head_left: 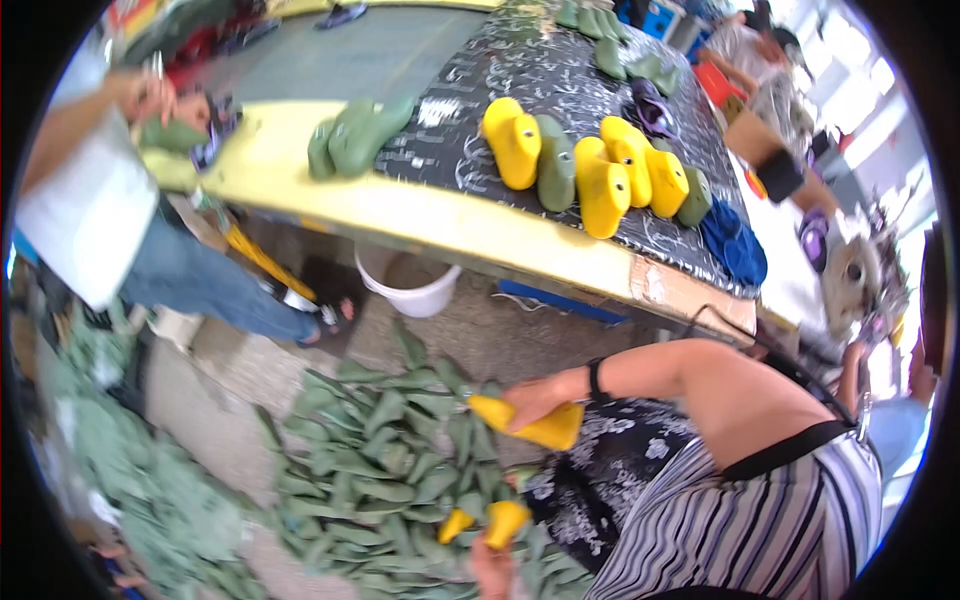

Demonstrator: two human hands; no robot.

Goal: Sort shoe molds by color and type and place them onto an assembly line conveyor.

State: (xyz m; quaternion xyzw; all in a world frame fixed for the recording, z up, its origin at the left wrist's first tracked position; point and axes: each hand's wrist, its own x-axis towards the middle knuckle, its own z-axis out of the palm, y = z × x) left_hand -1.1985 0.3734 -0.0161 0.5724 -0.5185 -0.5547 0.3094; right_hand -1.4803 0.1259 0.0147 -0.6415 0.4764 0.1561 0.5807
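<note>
My right hand [538, 402], with a black band at its wrist, is wrapped over a yellow shoe last [555, 430] above my lap. Lower down, my left hand [490, 570] is blurred and closes on the lower end of another yellow shoe last [508, 518]. A small yellow piece [455, 526] shows just beside it; I cannot tell whether it belongs to the same last. Both hands are over the right side of a wide pile of green shoe lasts [385, 450] on the floor.
Yellow lasts [603, 195] and green lasts [557, 165] stand on the table [450, 215], near a blue cloth [735, 245]. A white bucket [415, 298] sits below. At left, a co-worker's hands [160, 100] work over the table. Green sacking [160, 480] covers floor at left.
</note>
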